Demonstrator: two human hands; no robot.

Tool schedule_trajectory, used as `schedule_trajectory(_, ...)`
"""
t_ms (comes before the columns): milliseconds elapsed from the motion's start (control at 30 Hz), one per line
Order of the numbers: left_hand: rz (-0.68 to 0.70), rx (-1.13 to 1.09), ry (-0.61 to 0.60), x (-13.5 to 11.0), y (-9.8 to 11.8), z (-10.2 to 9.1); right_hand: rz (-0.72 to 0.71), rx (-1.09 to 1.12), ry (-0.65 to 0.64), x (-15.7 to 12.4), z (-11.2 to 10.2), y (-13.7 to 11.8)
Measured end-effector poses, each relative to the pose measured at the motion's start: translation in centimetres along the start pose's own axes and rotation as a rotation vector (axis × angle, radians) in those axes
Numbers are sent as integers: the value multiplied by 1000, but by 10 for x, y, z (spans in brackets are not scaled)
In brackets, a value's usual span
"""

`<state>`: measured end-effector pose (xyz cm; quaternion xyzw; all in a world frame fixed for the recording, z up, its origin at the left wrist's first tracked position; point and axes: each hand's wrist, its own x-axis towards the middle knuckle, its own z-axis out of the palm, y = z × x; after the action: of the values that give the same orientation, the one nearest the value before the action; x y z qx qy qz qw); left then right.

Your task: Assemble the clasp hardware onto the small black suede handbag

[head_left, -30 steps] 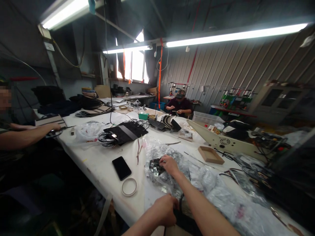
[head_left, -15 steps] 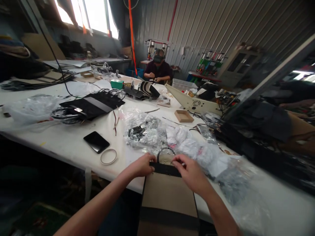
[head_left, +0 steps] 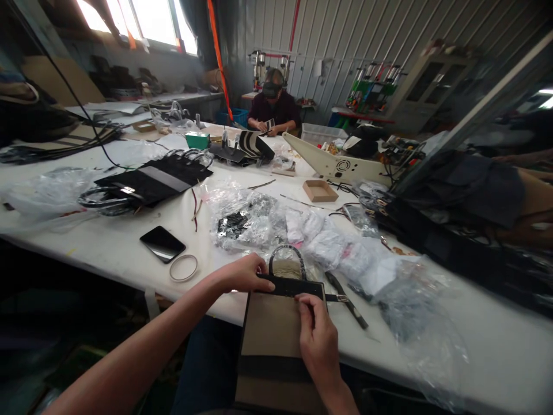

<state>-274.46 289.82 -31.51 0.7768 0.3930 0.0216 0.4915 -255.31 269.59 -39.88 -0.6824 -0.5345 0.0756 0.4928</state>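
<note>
The left hand [head_left: 253, 274] is closed over the top left corner of the beige-and-black handbag [head_left: 270, 334], thumb on the front and fingers behind. The right hand [head_left: 318, 334] is half curled, fingertips at the front panel just below the black top band (whether they pinch anything, I cannot tell). The bag is between both hands at the near edge of the worktop [head_left: 108, 253], its loop handle [head_left: 287, 246] rising beyond them. A buckled strap [head_left: 341, 298] sticks out above the right hand, crossing a dark slender tool [head_left: 358, 317]. Left of the left hand lie a tape roll [head_left: 183, 276] and a black smartphone [head_left: 162, 244]; beyond it, clear plastic wrapping [head_left: 263, 219] surrounds small dark pieces [head_left: 233, 225].
</note>
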Motion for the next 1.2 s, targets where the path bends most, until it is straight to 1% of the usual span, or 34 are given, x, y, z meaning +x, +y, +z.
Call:
schedule_trajectory(133, -13, -31, 23, -2, 15, -1, -17, 40, 14, -2, -1, -1)
schedule_trajectory(200, -33, -59, -15, -1, 19, -2, -7, 53, 15, -3, -1, 0)
schedule_trajectory(267, -45, -147, -81, 3, 18, -4, 5, 67, 30, -4, -1, 0)
schedule_trajectory(367, -36, -295, -170, 10, 10, -8, 7, 83, 52, -5, -1, 2)
schedule_trajectory(467, -97, -442, -263, 17, 2, -11, 13, 94, 53, -5, 0, 3)
schedule_trajectory(567, -143, -563, -381, 19, 3, -11, 17, 101, 44, -6, 0, 3)
schedule_trajectory(667, -124, -551, -556, 18, 11, -6, 13, 93, 50, -6, -1, 2)
schedule_trajectory(733, -116, -516, -635, 20, 16, -2, 17, 90, 60, -6, -2, 1)
schedule_trajectory(867, -172, -477, -649, 35, 17, 6, 21, 99, 58, -6, -2, 1)
schedule_trajectory(1033, -303, -415, -686, 61, 9, 19, -1, 104, 8, -6, -7, 2)
schedule_trajectory(1100, -323, -438, -682, 66, 3, 25, -10, 111, -7, -6, -10, 4)
schedule_trajectory(1200, -313, -504, -668, 68, -5, 31, -25, 115, -47, -5, -15, 5)
